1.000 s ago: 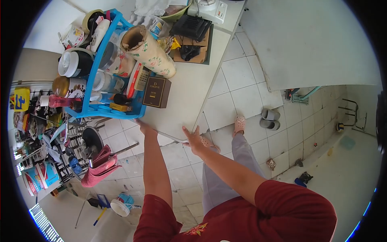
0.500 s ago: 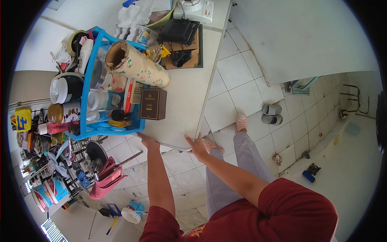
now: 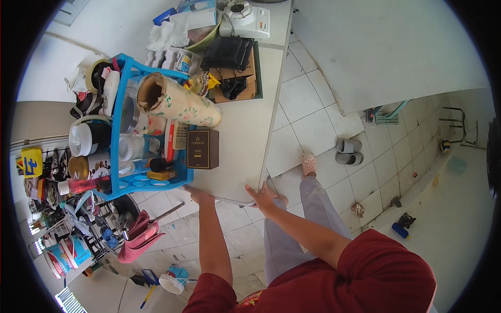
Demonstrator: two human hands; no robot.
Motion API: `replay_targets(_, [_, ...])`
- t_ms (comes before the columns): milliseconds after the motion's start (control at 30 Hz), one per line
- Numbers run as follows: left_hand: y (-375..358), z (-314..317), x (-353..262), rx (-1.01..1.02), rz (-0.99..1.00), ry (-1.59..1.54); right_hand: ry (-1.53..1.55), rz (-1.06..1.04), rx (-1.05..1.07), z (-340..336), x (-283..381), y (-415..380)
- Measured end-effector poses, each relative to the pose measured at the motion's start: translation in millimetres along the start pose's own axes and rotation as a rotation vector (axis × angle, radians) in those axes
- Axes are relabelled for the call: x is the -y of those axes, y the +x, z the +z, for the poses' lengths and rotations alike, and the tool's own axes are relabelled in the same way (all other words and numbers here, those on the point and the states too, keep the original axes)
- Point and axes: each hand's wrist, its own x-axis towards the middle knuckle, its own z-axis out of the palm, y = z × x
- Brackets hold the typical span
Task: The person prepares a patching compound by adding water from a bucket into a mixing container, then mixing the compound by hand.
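Both hands are at the near end of a white-topped table (image 3: 237, 175). My left hand (image 3: 200, 196) grips the edge by the left corner, its fingertips hidden beneath the top. Around the right corner, my right hand (image 3: 263, 200) has its thumb on the surface and its other fingers mostly out of sight. Close to the hands, a dark brown box (image 3: 203, 149) stands on the tabletop. Beside it a blue plastic basket (image 3: 119, 112) holds bottles, jars, a calculator and other items. A floral-patterned roll (image 3: 182, 104) leans out over the basket's side.
Farther along the table are a black device (image 3: 228, 52), an open cardboard box (image 3: 254, 78) and a white appliance (image 3: 249, 22). Grey slippers (image 3: 349, 152) lie on the tiled floor. A rack with pans and a pink cloth (image 3: 140, 239) stands left, near a white bucket (image 3: 173, 280).
The table, with the basket and boxes on it, has shifted nearer to my body. Both hands stay on its edge and have moved slightly with it.
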Motion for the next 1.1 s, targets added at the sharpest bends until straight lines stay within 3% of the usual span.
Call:
replay_targets(167, [-9.0,1.8,1.8,-0.074,-0.014,0.0,-0.096,0.032,-0.022,-11.1,-14.7,12.5])
replay_targets(300, [-22.5,8.6,1.7,-0.01,-0.058,-0.082,-0.079,0.053,0.075,-20.0,5.8,1.7])
replay_targets(433, [-28.4,11.5,0.9,-0.082,-0.063,-0.089,-0.07,0.085,0.11,-25.0,21.3,-3.4])
replay_targets(667, [-67.1,28.0,-14.0,-0.086,-0.095,-0.145,-0.088,0.071,0.071,-32.6,27.6,-5.5])
replay_targets(900, [-48.7,17.7,6.9,-0.038,-0.087,-0.129,-0.099,0.095,0.095,-45.2,42.9,-8.8])
replay_targets(1033, [-30.9,11.8,19.9,0.098,-0.089,-0.164,-0.242,0.081,0.067,-49.1,45.1,-3.3])
replay_targets(1067, [-31.3,11.0,20.6,0.085,-0.082,-0.129,-0.289,-0.089,0.038,-51.1,-4.6,24.9])
replay_targets(1100, [-32.4,10.8,20.1,0.057,-0.077,-0.102,-0.266,-0.027,0.05,-53.0,3.1,15.6])
